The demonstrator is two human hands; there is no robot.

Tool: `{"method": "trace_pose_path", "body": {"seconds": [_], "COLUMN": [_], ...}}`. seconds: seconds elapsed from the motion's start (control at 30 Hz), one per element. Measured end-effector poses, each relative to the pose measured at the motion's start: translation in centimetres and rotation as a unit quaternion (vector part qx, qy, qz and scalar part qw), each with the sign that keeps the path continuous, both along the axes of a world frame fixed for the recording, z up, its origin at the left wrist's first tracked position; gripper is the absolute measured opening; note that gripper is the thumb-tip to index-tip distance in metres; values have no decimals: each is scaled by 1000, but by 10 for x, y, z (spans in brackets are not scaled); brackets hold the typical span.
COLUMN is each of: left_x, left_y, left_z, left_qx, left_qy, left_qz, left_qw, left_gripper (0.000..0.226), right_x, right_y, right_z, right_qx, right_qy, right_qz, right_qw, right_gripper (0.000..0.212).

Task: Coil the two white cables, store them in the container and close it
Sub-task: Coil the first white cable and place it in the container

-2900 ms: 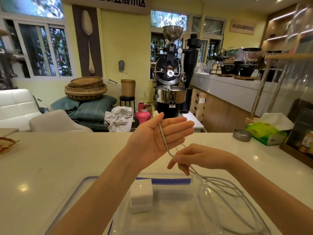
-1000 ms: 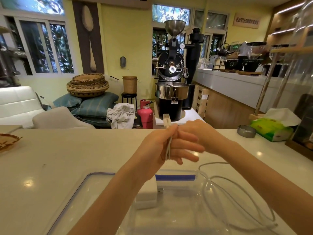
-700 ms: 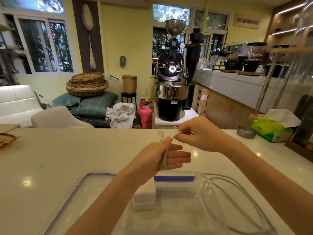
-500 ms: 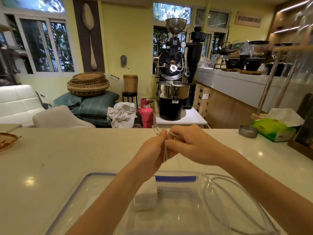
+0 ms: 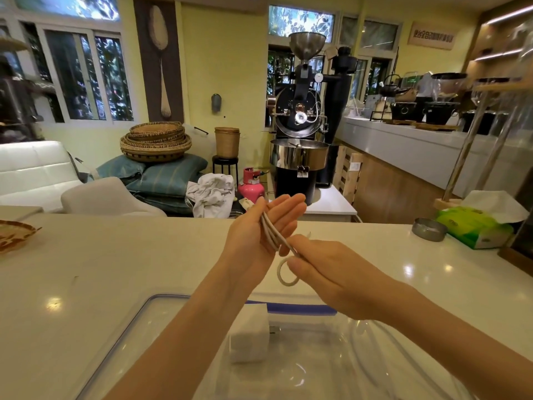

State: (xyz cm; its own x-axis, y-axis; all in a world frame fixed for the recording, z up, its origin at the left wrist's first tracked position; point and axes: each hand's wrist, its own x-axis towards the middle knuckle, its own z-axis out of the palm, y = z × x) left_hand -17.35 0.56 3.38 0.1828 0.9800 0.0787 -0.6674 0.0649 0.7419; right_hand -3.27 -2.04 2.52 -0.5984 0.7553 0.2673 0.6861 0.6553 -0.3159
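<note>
1. Partly hiding second white cable [image 5: 372,352] behind clear container [image 5: 302,345] wall; lower edge cutting it off.
2. Holding left hand [image 5: 259,235] flat, fingers straight, white cable [image 5: 271,232] strands crossing palm.
3. Pinching cable loop with right hand [image 5: 326,272], above container.

Two hands [image 5: 259,235], two cables [image 5: 271,235], one container [image 5: 288,350].
</note>
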Motion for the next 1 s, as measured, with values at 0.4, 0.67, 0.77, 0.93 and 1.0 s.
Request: {"method": "trace_pose_path", "body": {"seconds": [0.4, 0.67, 0.77, 0.93, 1.0], "left_x": [-19, 1, 7, 8, 8], "left_y": [-17, -42, -39, -21, -14], "left_z": [32, 13, 2, -16, -22], "left_qx": [69, 116, 85, 24, -10], "left_qy": [-31, 222, 294, 322, 302], "left_qz": [-27, -193, -196, -104, -73], "left_qw": [997, 949, 932, 941, 951], "left_gripper": [42, 36, 41, 45, 46], "right_x": [21, 15, 10, 10, 8], "right_y": [37, 57, 62, 50, 40], "right_z": [-20, 18, 25, 40, 45], "right_qx": [-115, -195, -129, -109, -55], "right_qy": [4, -18, 7, 107, 135], "right_qz": [-22, -7, -43, -51, -54], "right_qw": [993, 981, 991, 987, 988], "right_gripper": [33, 24, 40, 23, 19]}}
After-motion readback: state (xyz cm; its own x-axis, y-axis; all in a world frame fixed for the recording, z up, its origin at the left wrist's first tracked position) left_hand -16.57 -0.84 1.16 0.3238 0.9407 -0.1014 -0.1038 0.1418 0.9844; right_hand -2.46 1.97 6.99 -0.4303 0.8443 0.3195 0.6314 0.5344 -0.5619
